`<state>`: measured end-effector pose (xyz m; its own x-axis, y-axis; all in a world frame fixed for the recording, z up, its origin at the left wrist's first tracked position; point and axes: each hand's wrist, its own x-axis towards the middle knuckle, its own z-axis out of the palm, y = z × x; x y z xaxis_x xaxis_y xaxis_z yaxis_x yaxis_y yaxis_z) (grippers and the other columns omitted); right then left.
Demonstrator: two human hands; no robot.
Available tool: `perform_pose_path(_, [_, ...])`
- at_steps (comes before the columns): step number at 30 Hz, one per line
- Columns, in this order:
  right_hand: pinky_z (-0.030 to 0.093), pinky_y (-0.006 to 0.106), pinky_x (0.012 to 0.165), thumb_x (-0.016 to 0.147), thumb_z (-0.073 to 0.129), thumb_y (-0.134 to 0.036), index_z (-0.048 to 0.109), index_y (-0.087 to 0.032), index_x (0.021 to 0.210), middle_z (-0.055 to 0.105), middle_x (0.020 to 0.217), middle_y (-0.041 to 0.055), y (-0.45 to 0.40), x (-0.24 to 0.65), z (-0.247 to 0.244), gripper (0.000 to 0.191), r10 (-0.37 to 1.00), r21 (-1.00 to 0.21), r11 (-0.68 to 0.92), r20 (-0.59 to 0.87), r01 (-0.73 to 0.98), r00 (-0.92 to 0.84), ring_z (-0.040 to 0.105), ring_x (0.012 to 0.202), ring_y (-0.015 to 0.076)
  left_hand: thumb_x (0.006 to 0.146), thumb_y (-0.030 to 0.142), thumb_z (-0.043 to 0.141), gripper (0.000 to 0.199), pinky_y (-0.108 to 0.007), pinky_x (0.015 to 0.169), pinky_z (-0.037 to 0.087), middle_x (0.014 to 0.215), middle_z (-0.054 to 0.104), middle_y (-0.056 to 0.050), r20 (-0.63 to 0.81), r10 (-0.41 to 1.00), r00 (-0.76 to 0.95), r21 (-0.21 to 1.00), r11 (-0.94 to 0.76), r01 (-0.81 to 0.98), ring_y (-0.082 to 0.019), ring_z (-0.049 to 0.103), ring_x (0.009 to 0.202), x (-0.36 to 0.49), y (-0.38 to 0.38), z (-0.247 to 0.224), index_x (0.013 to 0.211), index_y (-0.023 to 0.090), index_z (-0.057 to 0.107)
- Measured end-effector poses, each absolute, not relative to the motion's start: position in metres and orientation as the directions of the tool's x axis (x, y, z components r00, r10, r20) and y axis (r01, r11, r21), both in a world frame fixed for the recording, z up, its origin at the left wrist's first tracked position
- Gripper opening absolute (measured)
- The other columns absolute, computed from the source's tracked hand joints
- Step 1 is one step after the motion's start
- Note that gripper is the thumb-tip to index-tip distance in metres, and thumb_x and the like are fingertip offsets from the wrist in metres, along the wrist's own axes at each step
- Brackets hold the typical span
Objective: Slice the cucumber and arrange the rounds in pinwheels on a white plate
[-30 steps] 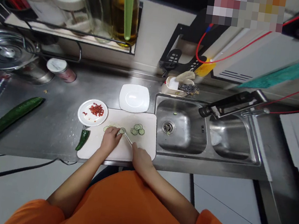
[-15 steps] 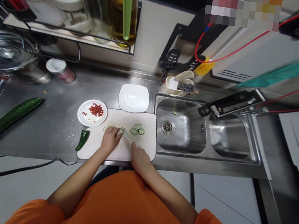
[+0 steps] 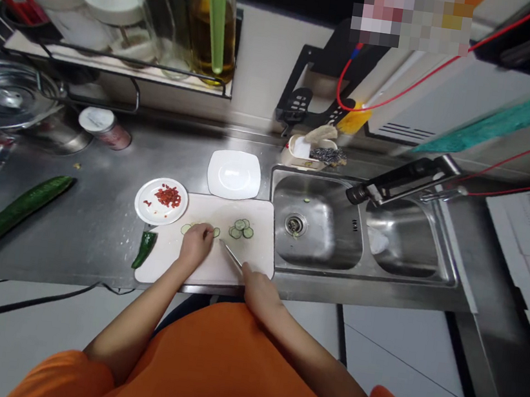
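Looking down on a steel surface (image 3: pixel 96 222), we note a pale cutting board (image 3: pixel 168 265) at its front edge, just left of a double-bowl sink (image 3: pixel 320 232). Cucumber slices (image 3: pixel 241 228) lie on the board: an overlapping cluster toward its right half, one slice beside the fingertips of the left hand (image 3: pixel 197 241), another just past that hand's other side. Right hand (image 3: pixel 261 290): grip closed around the handle of a knife (image 3: pixel 232 254), blade slanting toward the left hand, tip near the slice there. Left hand: grip with fingers drawn together, lowered to the board; we cannot tell whether anything is held beneath. A green pepper (image 3: pixel 144 249) lies at the board's left edge. A round plate (image 3: pixel 158 216) bearing red pieces (image 3: pixel 168 196) sits at the far left corner; a squarish white plate (image 3: pixel 233 175) sits by the far edge. Farther left on the surface we record a long cucumber (image 3: pixel 8 217), a lidded pot (image 3: pixel 9 100) and a white-topped jar (image 3: pixel 105 127). Above, a wall rack (image 3: pixel 139 72) carries bottles and lidded containers. Behind the sink stands a scrubber holder (image 3: pixel 297 159); a faucet (image 3: pixel 403 184) reaches over the bowls, and a red cord (image 3: pixel 404 106) loops past the wall.
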<state>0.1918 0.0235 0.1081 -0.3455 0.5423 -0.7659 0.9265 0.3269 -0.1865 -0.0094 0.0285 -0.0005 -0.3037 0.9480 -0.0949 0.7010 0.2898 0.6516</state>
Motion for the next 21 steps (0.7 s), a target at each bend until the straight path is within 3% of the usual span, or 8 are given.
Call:
perform_pose_path(5, [0.040,0.026,0.068,0.086,0.034,-0.007,0.039,-0.021,0.121,0.061,0.094,0.0091,0.025,0.195,0.108,0.038,0.540,-0.198,0.319,-0.766,0.927,-0.350,0.059,0.090,0.0202,0.078,0.031,0.050,0.018,-0.026,0.065,0.041,0.071,0.066,-0.001,-0.209,0.888,-0.410,0.642,0.441,0.627,-0.016,0.057,0.064,-0.027,0.023,0.007,0.079,0.020,0.065])
perform_pose_path(9, [0.038,0.024,0.066,0.086,0.035,-0.008,0.039,-0.022,0.121,0.061,0.094,0.0079,0.025,0.197,0.105,0.038,0.549,-0.188,0.307,-0.765,0.933,-0.335,0.059,0.088,0.0192,0.078,0.035,0.049,0.023,-0.027,0.068,0.041,0.075,0.069,-0.002,-0.208,0.825,-0.526,0.580,0.537,0.613,-0.017,0.060,0.067,-0.054,0.011,0.012,0.083,0.020,0.066])
perform_pose_path(15, [0.039,0.025,0.067,0.086,0.034,-0.007,0.039,-0.020,0.121,0.061,0.095,0.0090,0.026,0.200,0.103,0.038,0.566,-0.203,0.331,-0.739,0.922,-0.366,0.059,0.089,0.0204,0.077,0.031,0.049,0.023,-0.027,0.068,0.042,0.076,0.068,-0.004,-0.140,0.807,-0.573,0.521,0.553,0.651,-0.018,0.061,0.067,-0.069,0.002,0.012,0.087,0.019,0.066])
perform_pose_path(21, [0.040,0.026,0.068,0.086,0.034,-0.007,0.040,-0.020,0.121,0.061,0.096,0.0097,0.028,0.201,0.104,0.038,0.552,-0.198,0.356,-0.744,0.913,-0.377,0.059,0.090,0.0215,0.079,0.031,0.047,0.024,-0.031,0.072,0.043,0.077,0.067,-0.007,-0.059,0.862,-0.503,0.474,0.468,0.746,-0.021,0.059,0.071,-0.069,0.000,0.007,0.085,0.018,0.067])
